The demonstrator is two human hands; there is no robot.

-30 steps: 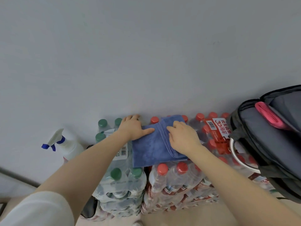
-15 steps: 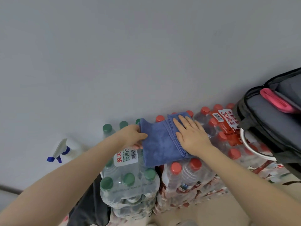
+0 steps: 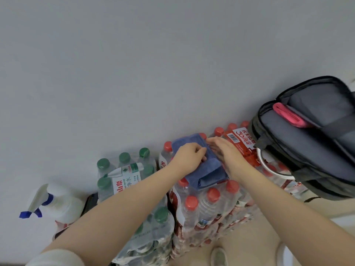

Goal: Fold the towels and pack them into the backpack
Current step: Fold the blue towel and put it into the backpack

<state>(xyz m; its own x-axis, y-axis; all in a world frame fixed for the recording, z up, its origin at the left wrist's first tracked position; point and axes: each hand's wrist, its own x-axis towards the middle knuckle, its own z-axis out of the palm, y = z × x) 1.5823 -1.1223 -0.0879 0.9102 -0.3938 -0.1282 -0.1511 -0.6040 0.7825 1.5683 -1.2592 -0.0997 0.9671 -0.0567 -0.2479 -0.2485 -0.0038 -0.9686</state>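
Observation:
A blue towel (image 3: 206, 174) lies folded into a narrow strip on top of a pack of red-capped water bottles (image 3: 201, 206). My left hand (image 3: 189, 157) pinches the folded-over edge of the towel from the left. My right hand (image 3: 223, 150) lies flat against the towel's right side, fingers stretched toward its far end. An open grey and black backpack (image 3: 307, 150) stands at the right on the bottle packs. A pink towel (image 3: 288, 116) sticks out of its top pocket.
A pack of green-capped water bottles (image 3: 126, 175) stands left of the red-capped one. A white spray bottle with a blue nozzle (image 3: 51, 202) is at the far left. A grey wall (image 3: 153, 64) rises right behind the bottles. A silver ring handle (image 3: 269, 169) hangs at the backpack's side.
My left hand has carried the towel's left half over to the right, so the towel is now half as wide. My right hand has shifted to the towel's right edge.

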